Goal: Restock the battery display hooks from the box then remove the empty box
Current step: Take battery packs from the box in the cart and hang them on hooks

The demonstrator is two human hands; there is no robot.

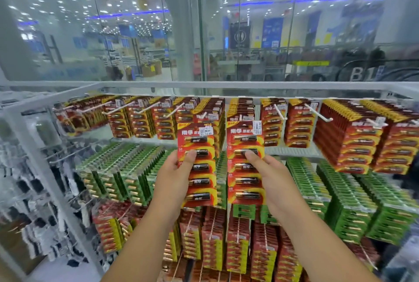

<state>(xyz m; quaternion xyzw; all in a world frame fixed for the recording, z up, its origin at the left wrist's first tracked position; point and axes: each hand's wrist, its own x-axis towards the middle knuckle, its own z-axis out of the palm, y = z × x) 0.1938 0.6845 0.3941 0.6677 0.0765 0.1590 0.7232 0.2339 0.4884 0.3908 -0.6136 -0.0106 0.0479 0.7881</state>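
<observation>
Far left: white wire rack (34, 113) with dark blurred items, can't tell what they are. Top row of the display: white metal peg hooks (145, 107) loaded with red-and-yellow battery cards. Middle row: green battery cards (127, 168). Bottom row: more red-and-yellow cards (238, 247).

My left hand (174, 177) grips a long red-and-yellow blister strip of batteries (199, 163), thumb across the front, fingers behind. Strip hangs upright in front of the top row, just left of centre. My right hand (269, 175) pinches a second red battery strip (246, 163) the same way, just beside the first, not touching it. Both strips carry white price stickers (257, 126) near the top.

Right: fuller hooks of red cards (353, 141), green stacks below. No box in view.
</observation>
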